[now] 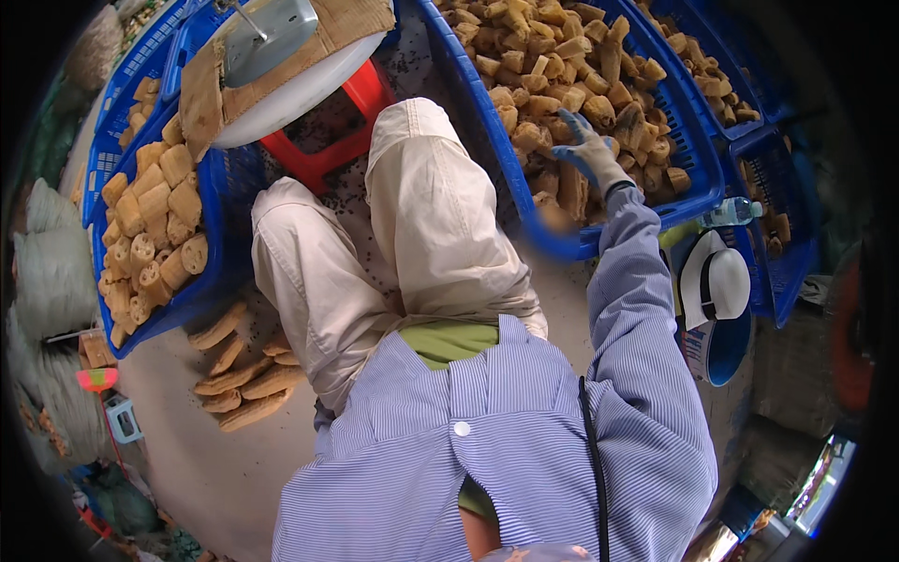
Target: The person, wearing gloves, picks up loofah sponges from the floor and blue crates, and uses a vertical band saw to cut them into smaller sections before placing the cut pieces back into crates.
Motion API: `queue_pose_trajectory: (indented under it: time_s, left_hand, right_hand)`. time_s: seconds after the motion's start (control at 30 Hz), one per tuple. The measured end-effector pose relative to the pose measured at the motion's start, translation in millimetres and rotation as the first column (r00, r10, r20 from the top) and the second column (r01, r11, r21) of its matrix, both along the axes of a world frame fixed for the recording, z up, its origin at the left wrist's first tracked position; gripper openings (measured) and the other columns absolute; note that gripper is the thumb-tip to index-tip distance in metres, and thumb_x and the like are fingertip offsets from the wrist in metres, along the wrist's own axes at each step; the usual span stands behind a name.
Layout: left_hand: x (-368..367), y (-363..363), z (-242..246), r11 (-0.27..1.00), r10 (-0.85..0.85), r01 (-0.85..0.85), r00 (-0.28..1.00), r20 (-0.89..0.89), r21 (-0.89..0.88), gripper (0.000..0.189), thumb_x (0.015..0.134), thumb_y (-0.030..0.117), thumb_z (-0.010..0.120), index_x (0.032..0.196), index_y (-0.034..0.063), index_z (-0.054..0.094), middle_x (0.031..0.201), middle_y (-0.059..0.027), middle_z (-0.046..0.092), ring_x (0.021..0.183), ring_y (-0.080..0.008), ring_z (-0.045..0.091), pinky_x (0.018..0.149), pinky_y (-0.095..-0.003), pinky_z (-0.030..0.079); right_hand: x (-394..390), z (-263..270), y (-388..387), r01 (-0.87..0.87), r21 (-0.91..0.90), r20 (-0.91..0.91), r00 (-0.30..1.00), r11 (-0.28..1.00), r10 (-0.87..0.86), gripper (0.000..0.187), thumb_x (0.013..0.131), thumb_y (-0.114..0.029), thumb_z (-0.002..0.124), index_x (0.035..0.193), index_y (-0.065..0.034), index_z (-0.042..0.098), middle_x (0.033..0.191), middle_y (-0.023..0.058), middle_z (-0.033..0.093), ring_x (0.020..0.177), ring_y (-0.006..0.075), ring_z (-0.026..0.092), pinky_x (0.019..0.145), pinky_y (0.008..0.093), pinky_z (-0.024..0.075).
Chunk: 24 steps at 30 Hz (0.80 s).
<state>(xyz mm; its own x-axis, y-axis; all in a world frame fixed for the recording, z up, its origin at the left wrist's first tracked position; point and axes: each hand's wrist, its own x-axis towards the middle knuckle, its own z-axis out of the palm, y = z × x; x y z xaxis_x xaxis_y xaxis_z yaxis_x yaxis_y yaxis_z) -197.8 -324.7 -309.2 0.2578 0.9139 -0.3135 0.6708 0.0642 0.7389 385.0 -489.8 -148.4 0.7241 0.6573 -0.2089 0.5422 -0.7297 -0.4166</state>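
In the head view my right hand point(595, 156), in a white and blue work glove, is over a large blue plastic crate point(484, 130) heaped with cut pieces of dried loofah point(541, 105). Its fingers are spread, with nothing visible between them; whether they touch the pieces below is hard to tell. A blurred tan object point(557, 219) shows at the crate's near corner. My left hand is out of view. Before my knees stands a red plastic stool point(316, 158) under a round white board point(309, 91), topped with cardboard point(200, 98) and a metal plate point(270, 42).
At left, another blue crate point(228, 204) holds paler loofah pieces point(151, 204). Whole dried loofahs point(246, 383) lie on the floor beside my leg. On the right are a water bottle point(734, 212), a white hat point(723, 277) and more blue crates point(793, 260). Dark specks litter the floor.
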Motion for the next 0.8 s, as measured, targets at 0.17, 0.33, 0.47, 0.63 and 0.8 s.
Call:
queue_pose_trajectory:
  time_s: [0.17, 0.33, 0.47, 0.63, 0.8]
  left_hand:
    - [-86, -15, -62, 0.954, 0.298, -0.299, 0.953, -0.058, -0.009, 0.052, 0.091, 0.035, 0.064, 0.128, -0.0012, 0.056, 0.12, -0.0228, 0.064, 0.112, -0.037, 0.06, 0.093, -0.0435, 0.048]
    - [-166, -43, -170, 0.871, 0.472, -0.457, 0.88, -0.049, 0.182, 0.051, 0.091, 0.035, 0.063, 0.127, -0.0011, 0.057, 0.119, -0.0225, 0.065, 0.111, -0.0366, 0.061, 0.092, -0.0433, 0.049]
    - [-108, -48, -86, 0.777, 0.623, -0.62, 0.782, 0.007, 0.106, 0.052, 0.094, 0.029, 0.063, 0.136, 0.0002, 0.051, 0.112, -0.0119, 0.068, 0.093, -0.0215, 0.065, 0.084, -0.0347, 0.052]
    - [-99, -42, -121, 0.441, 0.857, -0.803, 0.244, 0.455, -0.4, 0.052, 0.089, 0.023, 0.068, 0.133, 0.0, 0.052, 0.106, -0.0169, 0.067, 0.105, -0.0342, 0.063, 0.091, -0.0377, 0.049]
    - [-90, 7, -31, 0.133, 0.98, -0.984, 0.148, 0.132, 0.121, 0.069, 0.085, 0.029, 0.072, 0.141, -0.0012, 0.044, 0.127, -0.0231, 0.057, 0.119, -0.0381, 0.056, 0.102, -0.0424, 0.044]
  right_hand:
    - [-29, 21, -19, 0.376, 0.72, -0.47, 0.883, 0.583, 0.011, 0.049, 0.095, -0.006, 0.065, 0.141, -0.0007, 0.051, 0.139, 0.0114, 0.057, 0.126, 0.0188, 0.053, 0.106, 0.0283, 0.0422]
    - [-124, -3, -30, 0.058, 0.191, 0.33, 0.936, 0.98, -0.12, 0.057, 0.093, -0.024, 0.071, 0.142, -0.0023, 0.05, 0.139, 0.0158, 0.055, 0.122, 0.0246, 0.056, 0.101, 0.0343, 0.0445]
    - [-154, -2, -31, 0.044, 0.48, -0.106, 0.994, 0.876, 0.008, 0.057, 0.094, -0.019, 0.068, 0.144, -0.0011, 0.047, 0.143, 0.0156, 0.054, 0.126, 0.0255, 0.055, 0.102, 0.0348, 0.0445]
    - [-136, -24, -28, -0.075, 0.39, -0.022, 0.996, 0.918, 0.09, 0.059, 0.09, -0.013, 0.069, 0.143, 0.0007, 0.047, 0.144, 0.0158, 0.053, 0.126, 0.0254, 0.055, 0.105, 0.0346, 0.0431]
    - [-210, 18, -6, 0.307, 0.607, -0.524, 0.848, 0.733, 0.079, 0.056, 0.092, -0.012, 0.062, 0.144, -0.0011, 0.045, 0.14, 0.014, 0.053, 0.122, 0.0264, 0.056, 0.104, 0.0378, 0.0445]
